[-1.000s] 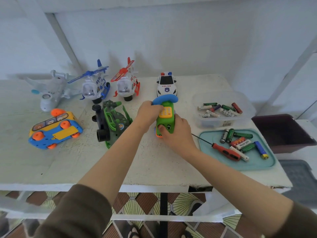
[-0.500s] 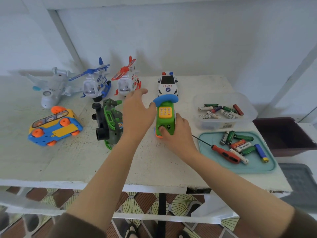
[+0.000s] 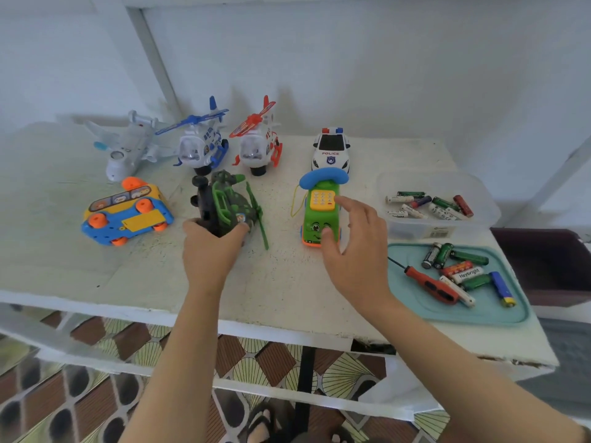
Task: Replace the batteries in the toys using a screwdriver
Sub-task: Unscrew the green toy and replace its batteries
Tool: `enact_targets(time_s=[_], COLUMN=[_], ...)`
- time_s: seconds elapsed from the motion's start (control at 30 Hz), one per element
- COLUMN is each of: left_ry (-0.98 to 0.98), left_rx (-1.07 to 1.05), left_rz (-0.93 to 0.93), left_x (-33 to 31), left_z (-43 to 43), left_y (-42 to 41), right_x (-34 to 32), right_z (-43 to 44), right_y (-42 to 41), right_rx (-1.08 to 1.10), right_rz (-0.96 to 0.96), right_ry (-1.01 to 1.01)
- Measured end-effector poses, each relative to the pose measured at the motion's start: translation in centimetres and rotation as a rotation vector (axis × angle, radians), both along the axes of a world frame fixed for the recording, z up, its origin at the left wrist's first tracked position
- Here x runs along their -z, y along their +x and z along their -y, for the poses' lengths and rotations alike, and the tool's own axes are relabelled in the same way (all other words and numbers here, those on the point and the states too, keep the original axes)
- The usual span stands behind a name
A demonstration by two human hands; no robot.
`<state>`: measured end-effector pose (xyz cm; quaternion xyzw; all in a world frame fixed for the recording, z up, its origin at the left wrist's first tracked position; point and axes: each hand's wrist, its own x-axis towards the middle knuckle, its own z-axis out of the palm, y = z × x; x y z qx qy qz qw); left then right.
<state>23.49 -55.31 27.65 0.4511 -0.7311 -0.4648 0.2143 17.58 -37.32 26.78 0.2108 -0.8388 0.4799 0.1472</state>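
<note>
Left fingers [image 3: 193, 226]: curled round the near end of the green helicopter [image 3: 227, 204], thumb on its right flank and the others on its left. The left hand [image 3: 211, 251] grips it.
Right fingers [image 3: 351, 203]: spread and loosely bent above the phone toy [image 3: 319, 220], holding nothing. The thumb tip rests on the smiling face at the toy's near end, and the forefinger reaches out beside the yellow keypad. Whether that finger touches the toy, I cannot tell. The right hand [image 3: 356, 251] hovers palm down.
Green helicopter: lies on its side in the middle of the worktop [image 3: 281, 282], with its black base turned to the left.
Phone toy: stands upright just right of the helicopter, with the blue handset across its far end.
Screwdriver [image 3: 432, 285]: red handle lying on the teal tray [image 3: 479, 316] at the right, with its shaft poking over the tray's left rim.
Loose batteries [image 3: 460, 266]: scattered on the tray beside the screwdriver.
Clear tub [image 3: 443, 230]: just behind the tray, with more batteries lying in it.
Back row: white plane [image 3: 128, 148], blue helicopter [image 3: 201, 147], red helicopter [image 3: 257, 145] and police car [image 3: 331, 150], left to right along the wall.
Bus [image 3: 128, 214]: blue and yellow, tipped on its side, with its orange wheels facing the camera, left of the green helicopter.
</note>
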Motion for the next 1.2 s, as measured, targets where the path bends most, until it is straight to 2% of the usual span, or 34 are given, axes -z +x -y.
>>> enact_targets(time_s=[0.13, 0.27, 0.37, 0.5, 0.63, 0.77, 0.83, 0.93, 1.0, 1.1, 1.2], left_ry=[-0.051, -0.307, -0.489, -0.637, -0.747, -0.87, -0.855, -0.672, -0.666, -0.749, -0.824], left_rx=[-0.007, 0.033, 0.079, 0.139, 0.265, 0.363, 0.442, 0.526, 0.472, 0.498, 0.783], left_rz=[-0.155, -0.234, -0.273, -0.336, -0.372, -0.377, -0.433, -0.618, -0.67, -0.532, -0.289], left_x=[0.0, 0.4, 1.0, 1.4, 1.5, 1.8, 1.3, -0.1, -1.1, -2.5, -3.0], left_z=[-0.5, -0.8, -1.0, -1.2, -0.9, 0.4, 1.2, 2.3, 3.7, 6.6, 9.3], left_y=[0.6, 1.8, 3.1, 4.6, 5.7, 6.1, 6.6, 7.7, 7.7, 6.7, 5.6], right_x=[-0.1, -0.7, -1.3, -1.7, -2.6, -3.8, -4.0, -4.5, -5.1, -5.9, -6.2], right_z=[0.5, 1.8, 3.2, 5.7, 8.5, 9.8, 10.0, 9.8, 9.4, 8.8, 8.2], right_y=[1.1, 2.1, 2.9, 3.3, 3.4, 2.8, 2.5, 1.3, 0.3, -0.8, -1.4], right_rx=[-0.042, -0.226, -0.35, -0.426, -0.445, -0.417, -0.418, -0.443, -0.475, -0.605, -0.741], right_rz=[0.001, 0.117, 0.332, 0.661, 0.916, 0.919, 0.892, 0.836, 0.833, 0.855, 0.867], right_ry=[-0.104, -0.211, -0.228, -0.1, -0.266, -0.366, -0.356, -0.23, -0.09, 0.116, 0.325])
